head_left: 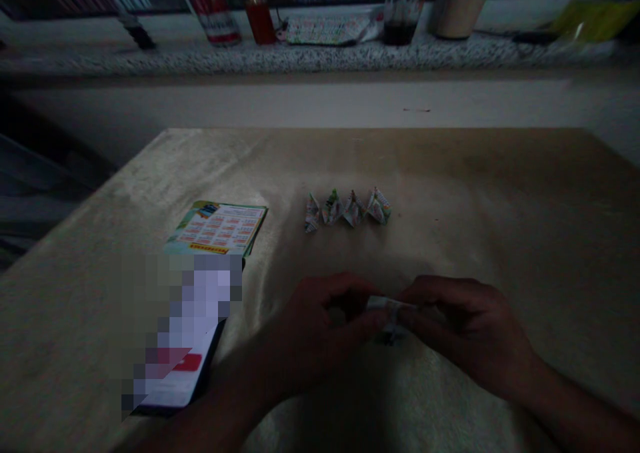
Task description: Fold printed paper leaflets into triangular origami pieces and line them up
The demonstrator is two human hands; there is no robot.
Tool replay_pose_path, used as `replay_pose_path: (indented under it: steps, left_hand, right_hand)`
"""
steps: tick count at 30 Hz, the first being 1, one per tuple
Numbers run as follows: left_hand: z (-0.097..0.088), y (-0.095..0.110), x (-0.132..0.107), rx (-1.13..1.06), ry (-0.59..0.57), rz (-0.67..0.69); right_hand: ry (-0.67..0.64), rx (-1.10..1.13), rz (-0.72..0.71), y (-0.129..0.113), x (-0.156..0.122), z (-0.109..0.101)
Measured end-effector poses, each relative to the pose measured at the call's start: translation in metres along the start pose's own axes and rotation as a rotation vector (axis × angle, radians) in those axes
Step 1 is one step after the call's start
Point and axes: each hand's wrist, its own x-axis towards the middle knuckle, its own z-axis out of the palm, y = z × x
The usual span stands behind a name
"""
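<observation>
A row of four small, pointed shapes folded from multicoloured printed paper [353, 210] stands on a beige, faintly mottled counter [465, 233], the second from the left tipped in green. On the near side of the row and slightly to its right is a small, pale, folded piece of printed paper [391, 302], raised between two bare hands. The left hand [325, 326], nearer than the row, has its grip narrow, thumb and fingers pinching the paper's left part. The right hand [465, 326], nearer than the row and to its right, has its grip just as narrow, pinching the right part; the fingertips of both hands nearly meet. Shadow hides the finer folds.

Left of the row lies a flat stack of green-edged paper sheets printed with a calendar-like grid [220, 230]. Nearer than the row and further left is a dark-edged phone with a lit screen [185, 376], partly pixelated. Well beyond the row, a speckled grey stone sill [300, 61] carries a red and white metal can [213, 10] and a clear glass with dark liquid [400, 23].
</observation>
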Motion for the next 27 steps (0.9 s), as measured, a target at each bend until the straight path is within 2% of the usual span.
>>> replay_pose_path:
  steps: [7,11,14,17,19,23,25,27]
  left_hand:
    - [0.000,-0.002,0.000,0.018,-0.089,-0.033]
    - [0.000,-0.002,-0.004,0.102,-0.090,0.071]
    - [0.003,-0.002,-0.007,0.121,-0.060,0.150]
    - [0.006,-0.003,-0.008,0.109,-0.033,0.170]
    - [0.009,-0.004,-0.007,0.076,0.018,0.134]
    - [0.013,-0.004,-0.004,-0.120,0.198,0.038]
    - [0.014,-0.003,-0.003,-0.196,0.213,0.025]
    - [0.013,-0.003,-0.002,-0.186,0.163,0.017]
  right_hand:
    - [-0.059,0.034,0.057,0.006,-0.002,0.006]
    - [-0.062,0.113,0.057,0.007,-0.007,0.007]
    - [-0.069,0.133,0.043,0.005,-0.010,0.005]
    - [-0.079,0.138,0.057,0.003,-0.009,0.004]
    - [-0.042,0.183,0.091,0.003,-0.006,0.004]
    - [0.000,0.319,0.141,0.004,-0.002,0.002]
    - [0.030,0.283,0.131,0.004,-0.002,0.001]
    - [0.063,0.205,0.110,0.005,-0.001,0.000]
